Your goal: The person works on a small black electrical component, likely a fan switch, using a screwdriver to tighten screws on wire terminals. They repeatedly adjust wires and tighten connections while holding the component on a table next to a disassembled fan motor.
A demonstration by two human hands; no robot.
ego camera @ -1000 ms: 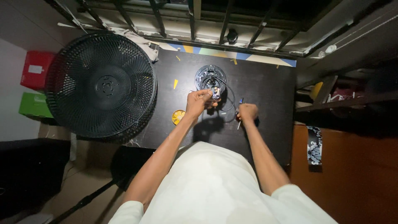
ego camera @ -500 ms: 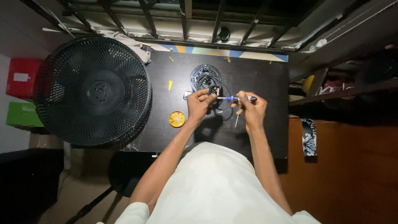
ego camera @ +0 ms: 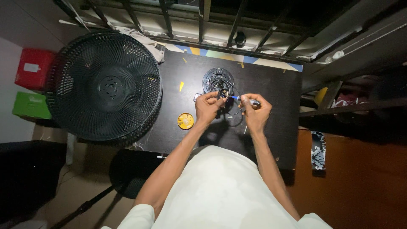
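Note:
My left hand [ego camera: 208,106] pinches the end of a thin black wire [ego camera: 235,108] over a dark table [ego camera: 275,140]. My right hand [ego camera: 255,109] grips a slim blue-handled tool [ego camera: 237,98], its tip pointed left at the wire end between the two hands. Just behind the hands lies a round black part [ego camera: 217,79] with the wire coiled on it. A small round yellow tin [ego camera: 185,121] sits on the table to the left of my left hand.
A large black fan grille [ego camera: 104,87] covers the table's left end. A red box [ego camera: 33,69] and a green box [ego camera: 30,106] stand further left. Metal window bars [ego camera: 199,25] run along the back. Shelves [ego camera: 352,106] stand to the right.
My hands have risen off the table and come together: the right one picked up the blue-handled tool and brought its tip to the wire in the left.

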